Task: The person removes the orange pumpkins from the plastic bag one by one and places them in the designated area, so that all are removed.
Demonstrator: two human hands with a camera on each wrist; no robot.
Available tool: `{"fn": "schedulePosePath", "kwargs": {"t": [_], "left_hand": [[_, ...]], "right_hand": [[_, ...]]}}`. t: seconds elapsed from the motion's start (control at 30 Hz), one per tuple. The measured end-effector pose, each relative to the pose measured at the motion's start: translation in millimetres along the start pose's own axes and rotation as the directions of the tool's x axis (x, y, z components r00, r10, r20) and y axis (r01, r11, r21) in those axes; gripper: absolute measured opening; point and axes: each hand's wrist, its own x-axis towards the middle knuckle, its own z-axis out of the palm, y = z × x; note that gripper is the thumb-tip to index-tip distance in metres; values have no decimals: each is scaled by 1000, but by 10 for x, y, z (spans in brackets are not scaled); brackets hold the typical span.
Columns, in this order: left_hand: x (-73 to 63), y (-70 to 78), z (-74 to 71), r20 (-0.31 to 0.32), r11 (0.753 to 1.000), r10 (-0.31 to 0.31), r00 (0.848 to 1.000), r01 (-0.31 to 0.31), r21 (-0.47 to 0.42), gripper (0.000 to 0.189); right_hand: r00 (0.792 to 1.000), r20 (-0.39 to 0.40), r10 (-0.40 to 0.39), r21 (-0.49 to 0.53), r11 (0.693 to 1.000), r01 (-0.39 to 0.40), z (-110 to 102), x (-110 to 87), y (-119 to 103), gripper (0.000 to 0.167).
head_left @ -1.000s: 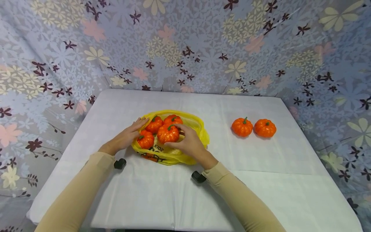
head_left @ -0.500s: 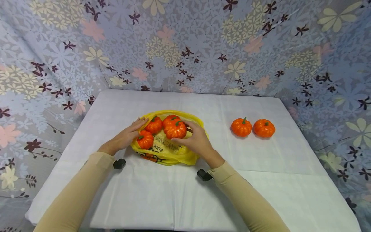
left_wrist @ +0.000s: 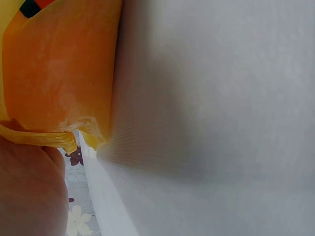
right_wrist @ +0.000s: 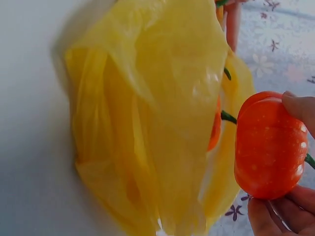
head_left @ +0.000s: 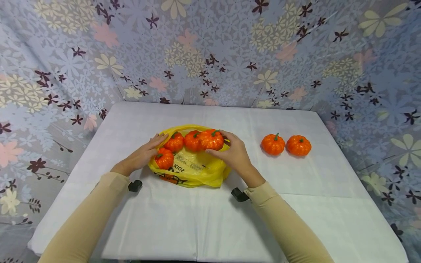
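Observation:
A yellow plastic bag (head_left: pixel 210 177) lies with its mouth open on the white-covered table. Inside it, small orange pumpkins (head_left: pixel 164 158) with green stems sit toward the left and back. My left hand (head_left: pixel 141 155) rests on the bag's left rim with its fingers straight; in the left wrist view the bag hides most of that hand (left_wrist: pixel 29 191). My right hand (head_left: pixel 236 153) grips another pumpkin (head_left: pixel 211 140) between thumb and fingers at the bag's right rim. The right wrist view shows this pumpkin (right_wrist: pixel 270 147) raised beside the bag's mouth, fingers on opposite sides.
Two more pumpkins, one on the left (head_left: pixel 273 144) and one on the right (head_left: pixel 298 145), stand side by side on the table to the right of the bag. Behind the table (head_left: pixel 296 226) hangs a flowered cloth (head_left: pixel 230 54).
My right hand has carried its pumpkin rightward and up, from over the bag's middle to its right rim. The left hand has stayed on the left rim.

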Motion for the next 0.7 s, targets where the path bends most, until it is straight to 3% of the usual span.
{"fn": "schedulePosePath", "kwargs": {"t": [0.37, 0.7], "left_hand": [[3, -17, 6, 1, 1000, 5, 1000, -5, 8, 65], [5, -20, 10, 3, 1000, 7, 1000, -7, -10, 65]], "right_hand": [[993, -113, 24, 31, 999, -20, -253, 9, 177, 84], [968, -234, 90, 14, 996, -90, -393, -10, 336, 85]]}}
